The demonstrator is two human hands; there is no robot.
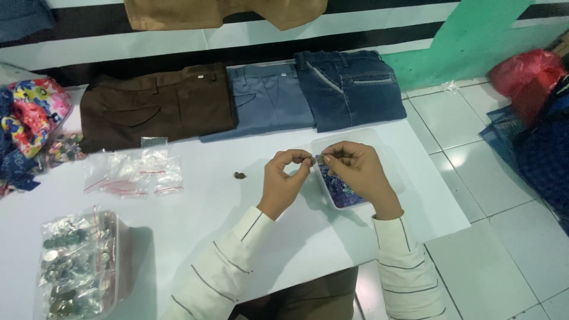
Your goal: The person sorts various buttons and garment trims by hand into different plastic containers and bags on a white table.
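A: What did we see at the hands?

B: We saw the left hand (283,181) and the right hand (355,172) raised close together above the white table (195,207). The thumb and forefinger of the left hand were pinched shut on a small round metal button (312,159). The fingertips of the right hand were also closed, on a tiny piece just beside that button, but we could not tell what this piece was.

A: And where were they over the table?

B: They were directly above a clear plastic box (347,178) with bluish small parts inside. The right hand covered a part of this box.

A: What else did we notice?

B: Two small dark buttons (239,175) lay on the table, a little to the left of the left hand. Further left we saw empty small zip bags (133,173), and near the front left corner a bag of metal buttons (74,266). At the far edge three folded trousers lay side by side: brown trousers (157,106), grey-blue trousers (267,101) and dark denim trousers (349,89).
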